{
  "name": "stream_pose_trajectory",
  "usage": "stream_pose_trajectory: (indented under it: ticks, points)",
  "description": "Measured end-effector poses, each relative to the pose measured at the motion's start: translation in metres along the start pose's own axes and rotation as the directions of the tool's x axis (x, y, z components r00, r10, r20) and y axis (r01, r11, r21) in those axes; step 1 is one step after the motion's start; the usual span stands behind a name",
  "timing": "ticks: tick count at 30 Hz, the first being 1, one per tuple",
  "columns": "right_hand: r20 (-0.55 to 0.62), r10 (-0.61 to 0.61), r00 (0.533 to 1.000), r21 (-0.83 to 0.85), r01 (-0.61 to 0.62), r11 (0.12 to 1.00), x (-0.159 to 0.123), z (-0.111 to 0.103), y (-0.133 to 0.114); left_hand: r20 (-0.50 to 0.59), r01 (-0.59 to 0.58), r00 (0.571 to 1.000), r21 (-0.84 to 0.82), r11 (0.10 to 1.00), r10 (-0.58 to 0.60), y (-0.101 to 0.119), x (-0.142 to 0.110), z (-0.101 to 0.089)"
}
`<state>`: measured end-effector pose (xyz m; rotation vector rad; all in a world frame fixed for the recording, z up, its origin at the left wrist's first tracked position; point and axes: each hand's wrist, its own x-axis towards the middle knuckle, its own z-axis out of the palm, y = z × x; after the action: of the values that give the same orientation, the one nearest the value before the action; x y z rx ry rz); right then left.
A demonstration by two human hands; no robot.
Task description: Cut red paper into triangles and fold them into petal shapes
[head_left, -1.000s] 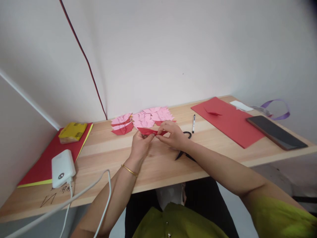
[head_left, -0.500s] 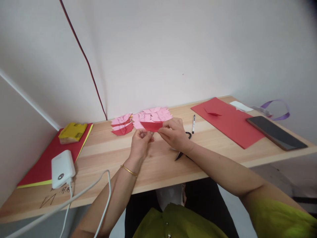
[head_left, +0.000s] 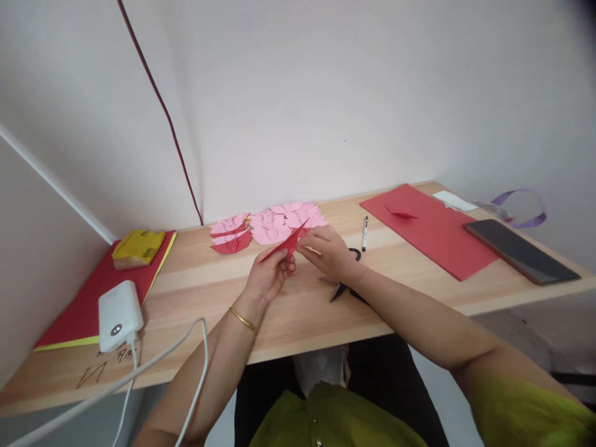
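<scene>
A folded piece of red paper [head_left: 289,243] is pinched between the thumb and fingers of my left hand [head_left: 272,270], tilted with its pointed tip up to the right. My right hand [head_left: 328,251] is at the paper's right edge, its fingers drawn together on it; the exact contact is small and partly hidden. Black scissors [head_left: 338,292] lie on the table under my right wrist, partly covered by it. Just behind my hands are several pink folded papers [head_left: 270,228], and to their left red and pink folded pieces [head_left: 231,241].
On the wooden table [head_left: 195,279], a marker [head_left: 365,233] lies right of my hands. Farther right are red sheets [head_left: 437,242] bearing a small folded red piece [head_left: 401,213], and a phone [head_left: 521,251]. At left are a yellow packet [head_left: 138,248] and a white power bank [head_left: 120,315] with its cable.
The red paper has turned from lying level to slanting, and my left hand now has its thumb over it. My right hand has shifted slightly to the paper's right edge.
</scene>
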<state>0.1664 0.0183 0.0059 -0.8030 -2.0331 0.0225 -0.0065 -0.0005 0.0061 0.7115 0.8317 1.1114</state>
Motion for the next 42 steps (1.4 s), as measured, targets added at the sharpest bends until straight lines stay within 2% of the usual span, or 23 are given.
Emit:
stream_pose_trajectory:
  ticks: [2, 4, 6, 8, 14, 20, 28, 33, 38, 42]
  points:
    - [0.048, 0.153, 0.987, 0.203, -0.160, 0.966, 0.000, 0.002, 0.002, -0.015, -0.047, 0.999, 0.017, 0.999, 0.047, -0.001, 0.000, -0.001]
    - [0.156, 0.269, 0.950, 0.413, -0.310, 0.856, -0.001, 0.004, 0.004, -0.013, -0.100, 0.995, 0.043, 0.994, 0.101, -0.002, 0.001, -0.002]
    - [0.259, 0.302, 0.918, 0.562, -0.397, 0.725, -0.001, 0.004, 0.005, -0.001, -0.136, 0.991, 0.072, 0.988, 0.137, -0.002, 0.001, -0.002]
    - [0.321, 0.290, 0.902, 0.637, -0.432, 0.638, 0.000, 0.004, 0.003, 0.013, -0.151, 0.989, 0.098, 0.984, 0.150, -0.003, 0.001, -0.002]
    - [0.382, 0.336, 0.861, 0.623, -0.508, 0.595, 0.003, 0.000, -0.004, 0.047, -0.108, 0.994, 0.119, 0.987, 0.103, -0.003, -0.002, 0.000]
    - [0.395, 0.363, 0.844, 0.632, -0.536, 0.559, 0.003, 0.001, -0.003, 0.049, -0.030, 0.998, 0.094, 0.995, 0.025, -0.003, -0.002, -0.002]
    - [0.446, 0.376, 0.812, 0.676, -0.582, 0.453, 0.001, 0.006, -0.005, 0.016, 0.062, 0.998, 0.106, 0.992, -0.064, -0.001, -0.002, 0.003]
    - [0.498, 0.366, 0.786, 0.710, -0.612, 0.347, 0.002, 0.006, -0.007, 0.051, 0.105, 0.993, 0.089, 0.990, -0.110, -0.001, -0.003, 0.003]
    - [0.465, 0.388, 0.796, 0.712, -0.597, 0.370, 0.002, 0.006, -0.007, 0.067, 0.151, 0.986, 0.050, 0.987, -0.154, -0.001, -0.002, 0.000]
    - [0.447, 0.383, 0.809, 0.717, -0.579, 0.388, 0.002, 0.006, -0.007, 0.058, 0.140, 0.988, 0.056, 0.989, -0.143, -0.002, -0.002, -0.001]
